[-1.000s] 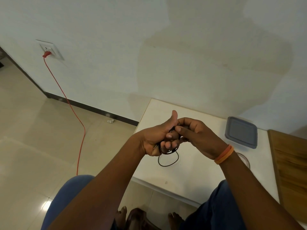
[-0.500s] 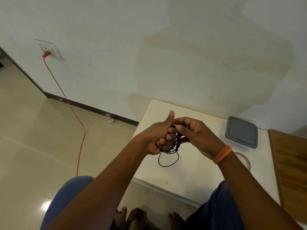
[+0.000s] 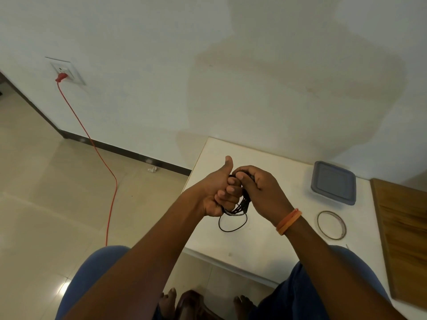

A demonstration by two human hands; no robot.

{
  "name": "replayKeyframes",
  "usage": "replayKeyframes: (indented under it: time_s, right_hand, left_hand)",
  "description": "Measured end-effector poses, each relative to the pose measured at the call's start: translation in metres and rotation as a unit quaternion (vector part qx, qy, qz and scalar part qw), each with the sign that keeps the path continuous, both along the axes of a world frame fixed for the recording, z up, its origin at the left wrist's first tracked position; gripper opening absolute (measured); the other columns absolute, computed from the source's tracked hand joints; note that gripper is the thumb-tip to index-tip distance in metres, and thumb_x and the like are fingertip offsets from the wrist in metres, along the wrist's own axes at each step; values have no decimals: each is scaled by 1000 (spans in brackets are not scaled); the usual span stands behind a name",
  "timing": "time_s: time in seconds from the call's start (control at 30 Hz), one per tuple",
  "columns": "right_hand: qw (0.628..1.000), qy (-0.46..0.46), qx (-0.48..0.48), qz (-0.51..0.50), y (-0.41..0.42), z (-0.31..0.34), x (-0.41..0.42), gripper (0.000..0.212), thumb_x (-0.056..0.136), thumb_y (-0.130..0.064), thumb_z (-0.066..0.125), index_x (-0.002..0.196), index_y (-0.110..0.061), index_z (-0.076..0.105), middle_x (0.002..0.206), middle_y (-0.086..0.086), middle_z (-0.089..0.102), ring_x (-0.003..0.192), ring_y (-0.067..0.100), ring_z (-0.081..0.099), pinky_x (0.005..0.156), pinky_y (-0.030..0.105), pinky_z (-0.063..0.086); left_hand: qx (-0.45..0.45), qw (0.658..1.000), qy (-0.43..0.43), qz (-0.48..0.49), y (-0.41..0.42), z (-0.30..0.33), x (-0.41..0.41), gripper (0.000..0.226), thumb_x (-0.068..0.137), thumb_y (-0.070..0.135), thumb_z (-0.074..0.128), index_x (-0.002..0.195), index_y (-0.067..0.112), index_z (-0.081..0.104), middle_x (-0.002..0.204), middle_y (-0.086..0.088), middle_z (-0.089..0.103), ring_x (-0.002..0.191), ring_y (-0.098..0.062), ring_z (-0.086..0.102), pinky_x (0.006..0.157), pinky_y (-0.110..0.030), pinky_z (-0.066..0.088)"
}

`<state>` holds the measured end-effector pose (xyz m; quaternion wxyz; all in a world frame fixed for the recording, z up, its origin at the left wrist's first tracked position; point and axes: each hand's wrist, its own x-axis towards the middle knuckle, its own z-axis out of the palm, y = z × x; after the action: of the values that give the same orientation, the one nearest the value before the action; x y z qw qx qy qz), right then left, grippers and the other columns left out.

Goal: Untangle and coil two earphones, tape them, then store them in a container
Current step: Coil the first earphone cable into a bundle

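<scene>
A black earphone cable is wound in loops around the fingers of my left hand, whose thumb sticks up. My right hand grips the upper part of the same coil, fingers curled over it. One loose loop of cable hangs down onto the white table. A grey-lidded container stands at the table's back right. A thin roll of tape lies flat in front of it. A second earphone is not visible.
A wooden board lies along the right of the table. A red cord runs from a wall socket down across the tiled floor at left. My knees and bare feet are below the table's front edge.
Both hands have turned slightly while working the cable: my left thumb stands more upright and my right hand has moved over the top of the coil. The hanging loop has stayed put.
</scene>
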<state>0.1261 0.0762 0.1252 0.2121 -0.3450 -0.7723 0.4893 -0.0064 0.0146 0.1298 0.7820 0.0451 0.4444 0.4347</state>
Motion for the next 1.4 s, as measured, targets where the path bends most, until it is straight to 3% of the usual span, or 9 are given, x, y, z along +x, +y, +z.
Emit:
replayKeyframes:
  time_s: [0.27, 0.47, 0.63, 0.77, 0.87, 1.0, 1.07, 1.13, 1.4]
  right_hand:
    - [998, -19, 55, -20, -4, 0, -3, 18, 98, -13, 52, 109, -12, 66, 94, -3, 69, 87, 6, 61, 74, 5, 41]
    - [997, -1, -36, -65, -13, -6, -7, 17, 101, -17, 46, 108, -15, 61, 94, -3, 68, 89, 10, 64, 81, 23, 51]
    - [988, 80, -61, -114, -18, -2, -13, 17, 102, -15, 43, 109, -18, 58, 73, -5, 61, 61, 6, 58, 66, 22, 52]
    - [978, 109, -40, -173, -17, 1, -19, 21, 101, -12, 44, 116, -16, 58, 82, -1, 60, 69, 10, 57, 71, 30, 53]
    - [970, 125, -25, -206, -13, 1, -20, 24, 101, -10, 43, 118, -14, 59, 98, -1, 62, 77, 1, 56, 76, 22, 51]
    - [956, 165, -78, -230, -4, 3, -18, 23, 102, -10, 42, 114, -16, 60, 81, -1, 55, 61, 1, 50, 60, 19, 49]
    - [950, 173, -108, -235, -1, 3, -17, 23, 102, -12, 41, 113, -18, 60, 79, 1, 54, 58, 6, 49, 57, 23, 49]
    - [942, 186, -139, -241, 0, 3, -15, 22, 103, -13, 41, 112, -19, 61, 78, 2, 55, 57, 7, 50, 56, 23, 48]
    - [937, 194, -150, -248, 7, 3, -12, 25, 103, -13, 40, 116, -17, 61, 76, -2, 49, 65, 11, 45, 64, 24, 47]
  left_hand:
    - [-28, 998, 53, 32, 3, -5, 4, 73, 89, 77, 28, 46, 19, 43, 44, 5, 36, 28, -1, 24, 25, -12, 18]
    - [-22, 993, 97, 56, 3, -9, 6, 69, 90, 75, 30, 53, 18, 41, 47, 2, 39, 30, -4, 24, 29, -11, 20]
    - [16, 981, 169, 95, 6, -6, 15, 66, 99, 63, 31, 56, 15, 46, 48, -1, 45, 33, -8, 32, 32, -15, 26]
    - [85, 928, 332, 143, 7, -10, 31, 56, 105, 46, 32, 67, 9, 52, 44, 4, 47, 38, -9, 40, 41, -21, 34]
    - [129, 890, 410, 153, 6, -10, 38, 51, 107, 39, 29, 75, 6, 53, 50, 4, 52, 44, -9, 45, 47, -24, 39]
    - [178, 853, 466, 155, 6, -5, 43, 40, 108, 29, 32, 83, 8, 56, 67, 2, 56, 56, -11, 49, 55, -26, 43]
    - [207, 795, 555, 131, 5, -5, 47, 36, 108, 23, 32, 97, 10, 64, 77, 4, 56, 69, -11, 53, 63, -26, 50]
    - [230, 732, 633, 109, 4, -7, 54, 34, 108, 20, 31, 113, 11, 64, 89, 3, 54, 80, -7, 52, 65, -12, 47]
    - [221, 667, 711, 7, 6, -23, 57, 22, 96, -3, 48, 111, 6, 62, 100, -11, 56, 84, -21, 55, 71, -26, 50]
